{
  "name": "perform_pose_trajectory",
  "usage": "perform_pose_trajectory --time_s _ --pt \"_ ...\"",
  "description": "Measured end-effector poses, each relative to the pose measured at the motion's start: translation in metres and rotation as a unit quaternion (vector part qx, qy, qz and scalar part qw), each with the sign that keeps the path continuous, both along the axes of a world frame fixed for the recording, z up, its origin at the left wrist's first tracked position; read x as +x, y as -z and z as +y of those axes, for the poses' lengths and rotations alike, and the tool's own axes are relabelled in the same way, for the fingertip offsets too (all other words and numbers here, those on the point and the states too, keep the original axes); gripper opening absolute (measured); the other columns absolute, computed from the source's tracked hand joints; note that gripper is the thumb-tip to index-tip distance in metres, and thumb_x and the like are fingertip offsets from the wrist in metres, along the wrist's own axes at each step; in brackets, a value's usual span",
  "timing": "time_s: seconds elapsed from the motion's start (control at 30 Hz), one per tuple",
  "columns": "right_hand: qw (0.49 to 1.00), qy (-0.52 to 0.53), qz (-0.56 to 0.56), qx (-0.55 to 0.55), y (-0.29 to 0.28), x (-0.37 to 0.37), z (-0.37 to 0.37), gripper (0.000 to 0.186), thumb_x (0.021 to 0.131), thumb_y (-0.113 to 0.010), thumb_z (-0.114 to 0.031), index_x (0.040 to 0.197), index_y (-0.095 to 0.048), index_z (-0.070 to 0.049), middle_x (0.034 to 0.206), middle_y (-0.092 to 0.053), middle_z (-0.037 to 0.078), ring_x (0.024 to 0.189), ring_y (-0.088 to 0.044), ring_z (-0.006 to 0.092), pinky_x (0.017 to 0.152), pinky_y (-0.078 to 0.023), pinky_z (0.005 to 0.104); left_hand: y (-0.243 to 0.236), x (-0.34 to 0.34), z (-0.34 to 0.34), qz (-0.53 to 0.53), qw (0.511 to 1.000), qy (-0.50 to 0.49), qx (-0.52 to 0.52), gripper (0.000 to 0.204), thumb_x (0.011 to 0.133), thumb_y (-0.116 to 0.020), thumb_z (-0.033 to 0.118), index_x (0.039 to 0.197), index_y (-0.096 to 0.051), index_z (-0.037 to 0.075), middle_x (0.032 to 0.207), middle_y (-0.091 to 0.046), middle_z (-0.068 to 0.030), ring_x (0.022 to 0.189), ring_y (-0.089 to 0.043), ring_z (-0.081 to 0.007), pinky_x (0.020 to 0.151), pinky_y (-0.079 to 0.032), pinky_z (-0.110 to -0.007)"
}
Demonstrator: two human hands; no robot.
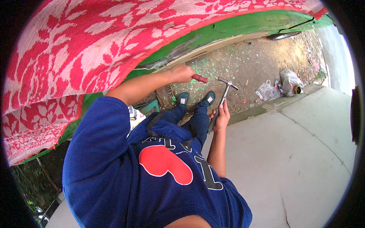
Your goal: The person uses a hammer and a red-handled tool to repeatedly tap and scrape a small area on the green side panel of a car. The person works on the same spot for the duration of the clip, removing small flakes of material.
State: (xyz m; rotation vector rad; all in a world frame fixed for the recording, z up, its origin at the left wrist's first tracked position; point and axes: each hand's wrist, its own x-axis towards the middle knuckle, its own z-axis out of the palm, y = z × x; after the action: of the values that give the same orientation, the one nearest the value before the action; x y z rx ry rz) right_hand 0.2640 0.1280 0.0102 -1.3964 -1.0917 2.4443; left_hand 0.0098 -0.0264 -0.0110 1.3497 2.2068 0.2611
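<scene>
My left hand [181,73] is closed around a tool with a red handle [200,78], whose rounded end sticks out to the right. The rest of that tool is hidden by the hand and the green panel edge. Lower and to the right, my right hand [221,117] grips the dark lower handle of a metal hammer [226,91]. The hammer stands head up, its slim head apart from the red handle. Next to my left hand runs a green vehicle body [197,38] with scraped paint. A red and white floral cloth [102,41] drapes over it.
Green paint flakes lie on the dirt ground [243,68] around my shoes [208,97]. Clear plastic bags [291,78] and an open can [297,89] sit by a low concrete edge. A grey slab surface [273,152] fills the right. A vehicle wheel [284,35] shows farther off.
</scene>
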Motion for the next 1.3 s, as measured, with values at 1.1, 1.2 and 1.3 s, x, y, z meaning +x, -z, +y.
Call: perform_pose_trajectory --time_s 1.1,1.2,1.3 --pt "0.998 -0.047 0.020 0.041 -0.008 0.000 -0.021 0.051 0.100 -0.047 -0.019 0.148 -0.031 -0.017 0.067 -0.051 0.005 0.048 -0.049 0.0144 0.042 -0.045 0.0281 -0.004 -0.007 0.006 0.001 1.000 -0.006 -0.014 0.014 0.081 -0.058 0.019 0.082 -0.063 0.006 0.077 -0.066 -0.0193 0.075 -0.066 -0.0392 0.067 -0.052 -0.049" --pt "0.994 -0.101 0.014 0.037 -0.006 0.001 -0.017 0.053 0.100 -0.046 -0.019 0.150 -0.028 -0.017 0.066 -0.050 0.005 0.049 -0.049 0.0142 0.042 -0.045 0.0284 -0.008 -0.006 0.006 -0.005 1.000 -0.011 -0.010 0.014 0.081 -0.058 0.019 0.083 -0.064 0.006 0.077 -0.066 -0.0196 0.076 -0.066 -0.0393 0.068 -0.052 -0.050" --pt "0.998 0.052 0.042 0.009 -0.016 -0.003 -0.017 0.049 0.099 -0.047 -0.018 0.147 -0.035 -0.017 0.066 -0.051 0.005 0.048 -0.049 0.0137 0.042 -0.044 0.0280 -0.008 -0.008 0.007 -0.013 1.000 -0.020 -0.013 0.014 0.081 -0.058 0.018 0.083 -0.063 0.006 0.078 -0.067 -0.0196 0.076 -0.066 -0.0391 0.068 -0.052 -0.050"
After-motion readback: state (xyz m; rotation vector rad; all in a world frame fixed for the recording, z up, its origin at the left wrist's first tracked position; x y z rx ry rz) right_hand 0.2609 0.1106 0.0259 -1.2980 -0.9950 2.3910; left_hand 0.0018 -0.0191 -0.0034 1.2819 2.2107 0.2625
